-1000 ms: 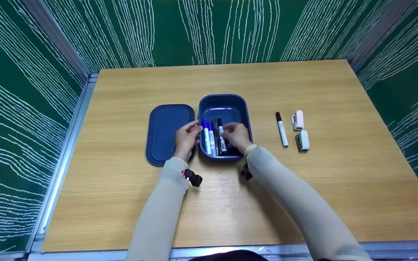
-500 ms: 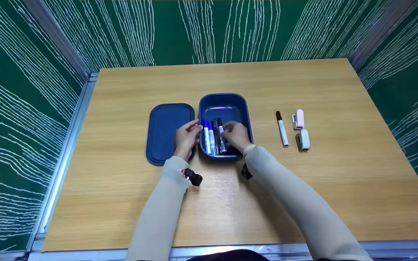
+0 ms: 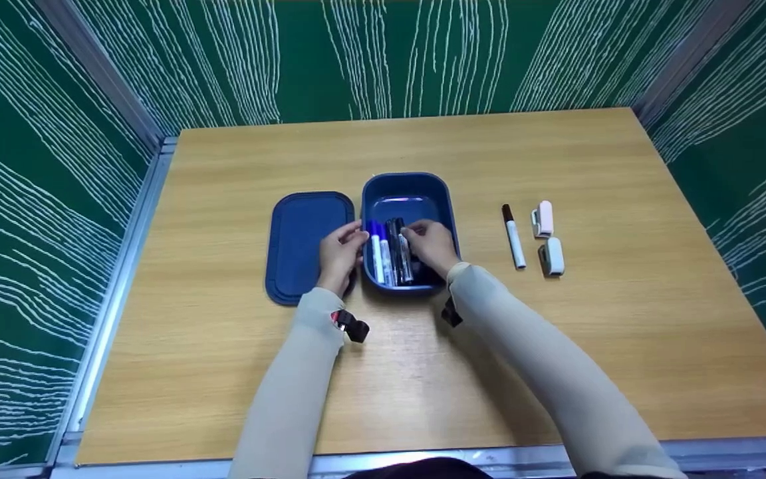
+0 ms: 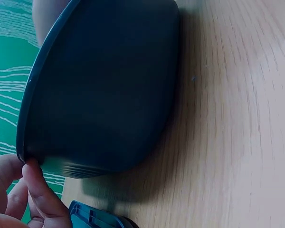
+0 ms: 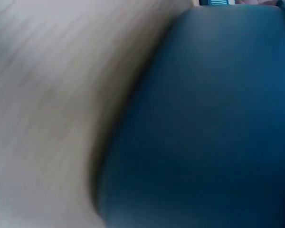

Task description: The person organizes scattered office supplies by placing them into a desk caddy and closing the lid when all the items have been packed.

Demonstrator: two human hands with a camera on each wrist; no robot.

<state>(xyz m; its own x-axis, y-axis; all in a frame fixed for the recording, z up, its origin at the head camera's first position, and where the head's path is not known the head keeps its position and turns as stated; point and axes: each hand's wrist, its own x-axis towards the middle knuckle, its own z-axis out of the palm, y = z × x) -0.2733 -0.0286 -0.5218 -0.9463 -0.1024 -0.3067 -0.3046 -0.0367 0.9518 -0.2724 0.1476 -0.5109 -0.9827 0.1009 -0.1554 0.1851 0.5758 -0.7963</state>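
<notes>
In the head view a dark blue plastic box stands uncovered mid-table, holding several markers side by side, with blue-capped ones on the left and black ones beside them. My left hand pinches the box's left rim; the left wrist view shows the thumb and fingers at that rim. Reaching into the box, my right hand has its fingertips on the rightmost black marker, near the upper end. The right wrist view shows mostly the box's outer wall, and that hand's fingers are out of sight there.
Left of the box lies its flat blue lid, partly behind my left hand. To the right are a loose dark-capped white marker, a pink-and-white clip-like item and a white-and-grey one. Green walls enclose the wooden table.
My right fingertips have shifted slightly away from me along the rightmost marker, which has turned a little. The left hand keeps its place at the rim.
</notes>
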